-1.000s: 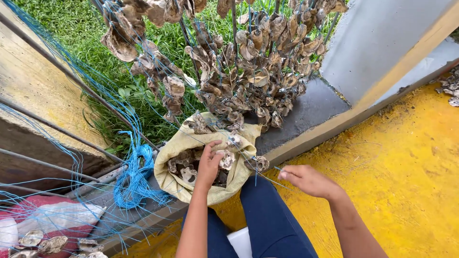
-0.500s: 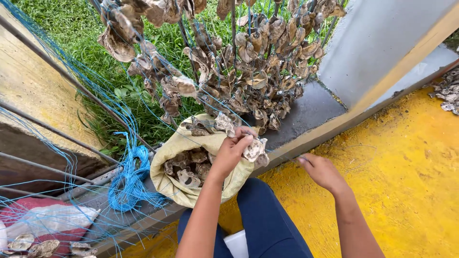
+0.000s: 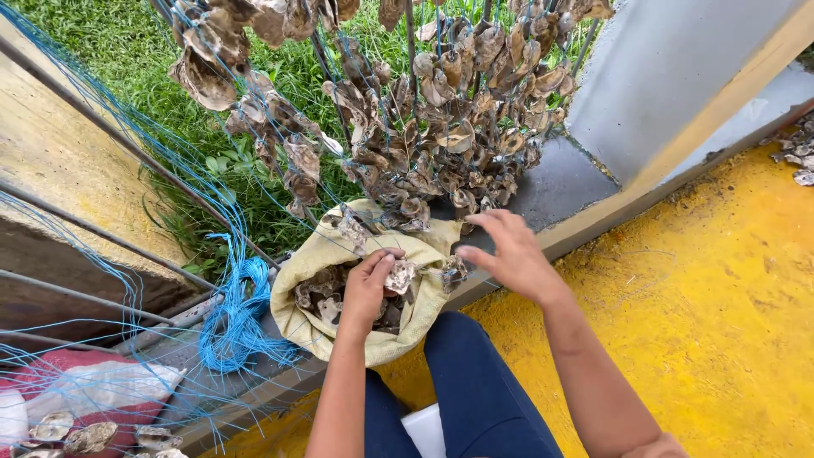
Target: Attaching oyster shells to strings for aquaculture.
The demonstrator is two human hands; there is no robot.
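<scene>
Left hand (image 3: pixel 366 284) grips one oyster shell (image 3: pixel 399 275) over the open tan sack (image 3: pixel 339 339) of shells at frame centre. Right hand (image 3: pixel 507 254), at 3 o'clock of the shell, is spread and holds nothing. Hanging shell strings (image 3: pixel 424 127) at 12 o'clock are cropped by the top edge. The sack's depth is hidden.

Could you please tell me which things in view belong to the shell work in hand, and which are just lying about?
In hand:
left hand holding a shell
right hand
sack of shells
hanging shell strings

Lying about:
blue twine bundle
loose shells
grass
</scene>
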